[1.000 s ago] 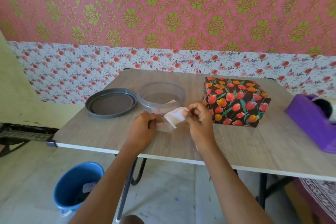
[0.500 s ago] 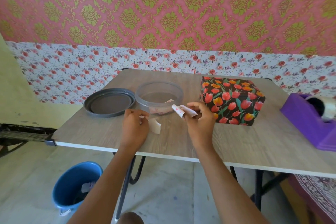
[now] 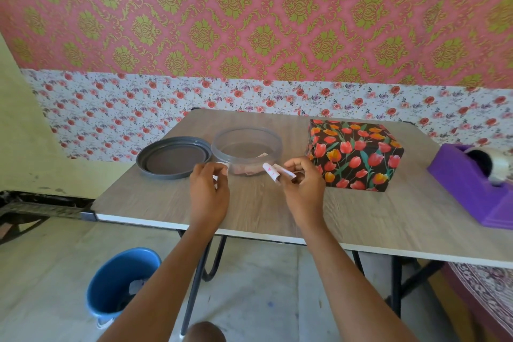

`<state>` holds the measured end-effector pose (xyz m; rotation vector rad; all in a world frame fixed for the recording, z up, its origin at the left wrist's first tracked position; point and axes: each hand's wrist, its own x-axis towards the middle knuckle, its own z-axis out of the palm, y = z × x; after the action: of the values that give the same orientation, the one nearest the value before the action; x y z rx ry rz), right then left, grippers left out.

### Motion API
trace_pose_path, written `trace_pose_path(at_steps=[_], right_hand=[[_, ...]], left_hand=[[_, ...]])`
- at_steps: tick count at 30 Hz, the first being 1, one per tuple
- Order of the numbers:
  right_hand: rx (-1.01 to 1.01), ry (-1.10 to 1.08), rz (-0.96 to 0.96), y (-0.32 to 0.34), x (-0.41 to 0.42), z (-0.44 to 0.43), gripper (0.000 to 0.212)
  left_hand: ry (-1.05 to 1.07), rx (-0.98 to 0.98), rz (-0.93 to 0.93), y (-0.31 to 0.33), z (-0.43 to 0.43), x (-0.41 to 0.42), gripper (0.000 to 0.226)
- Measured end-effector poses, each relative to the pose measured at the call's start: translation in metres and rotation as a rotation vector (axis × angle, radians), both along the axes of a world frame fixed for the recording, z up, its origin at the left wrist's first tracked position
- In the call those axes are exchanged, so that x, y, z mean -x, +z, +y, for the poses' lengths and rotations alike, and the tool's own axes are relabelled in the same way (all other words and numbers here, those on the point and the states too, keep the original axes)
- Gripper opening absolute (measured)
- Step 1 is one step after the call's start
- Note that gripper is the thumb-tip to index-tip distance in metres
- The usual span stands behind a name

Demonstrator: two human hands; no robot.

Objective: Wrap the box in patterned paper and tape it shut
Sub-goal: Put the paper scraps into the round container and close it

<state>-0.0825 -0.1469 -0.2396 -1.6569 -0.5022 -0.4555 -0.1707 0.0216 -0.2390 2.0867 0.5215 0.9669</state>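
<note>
Head view, items by descending size.

1. Wall (image 3: 249, 22): pink paper with green damask motifs; a white floral band runs below it.
2. Surface (image 3: 258, 211): wood-grain top with a white edge, on dark metal legs.
3. Tape dispenser (image 3: 469, 183): purple, at the right end of the surface, roll partly cut off by the frame.
4. Box (image 3: 355, 154): fully covered in black paper printed with red and orange tulips; it sits on the surface right of centre, just beyond the right hand and well apart from the dispenser.
5. Bucket (image 3: 111, 286): blue, on the floor under the near left corner (something pale lies inside).
6. Lid (image 3: 173, 157): grey, round, lying beside the container, rims touching.
7. Container (image 3: 247, 147): clear, round, open, a few pale scraps inside.
8. Right hand (image 3: 304, 189): fingers clamped on a paper slip (image 3: 273, 171), white with pink marks, partly rolled.
9. Left hand (image 3: 209, 191): fingers curled together round a white scrap (image 3: 214, 180), mostly hidden.
</note>
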Motion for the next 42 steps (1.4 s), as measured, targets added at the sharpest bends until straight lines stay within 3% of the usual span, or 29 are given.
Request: trace_pose_path(at_steps=[5, 9, 24, 27, 29, 33, 37, 42], right_hand=[[0.051, -0.013, -0.008, -0.002, 0.0, 0.0, 0.023], [0.073, -0.021, 0.011, -0.003, -0.003, 0.001, 0.026], [0.111, -0.025, -0.023, 0.0, 0.003, 0.002, 0.025], [0.041, -0.043, -0.029, 0.002, 0.006, 0.001, 0.024], [-0.012, -0.052, -0.029, 0.004, 0.008, 0.0, 0.025], [-0.066, -0.069, -0.052, 0.005, 0.016, -0.01, 0.022], [-0.09, -0.081, -0.091, 0.011, 0.021, -0.03, 0.021], [-0.061, -0.106, -0.1, 0.023, 0.02, -0.054, 0.016]], left_hand=[[0.112, 0.06, 0.249, 0.006, 0.005, -0.005, 0.05], [0.133, 0.068, 0.29, 0.006, 0.014, -0.011, 0.05], [0.118, 0.077, 0.039, 0.002, 0.007, 0.001, 0.04], [0.0, 0.024, -0.07, 0.007, 0.002, 0.003, 0.028], [-0.167, 0.089, -0.092, 0.011, -0.007, 0.001, 0.022], [-0.399, 0.308, -0.073, 0.021, -0.035, -0.008, 0.041], [-0.458, 0.365, -0.054, 0.03, -0.059, -0.021, 0.033], [-0.493, 0.286, -0.036, 0.04, -0.078, -0.03, 0.037]])
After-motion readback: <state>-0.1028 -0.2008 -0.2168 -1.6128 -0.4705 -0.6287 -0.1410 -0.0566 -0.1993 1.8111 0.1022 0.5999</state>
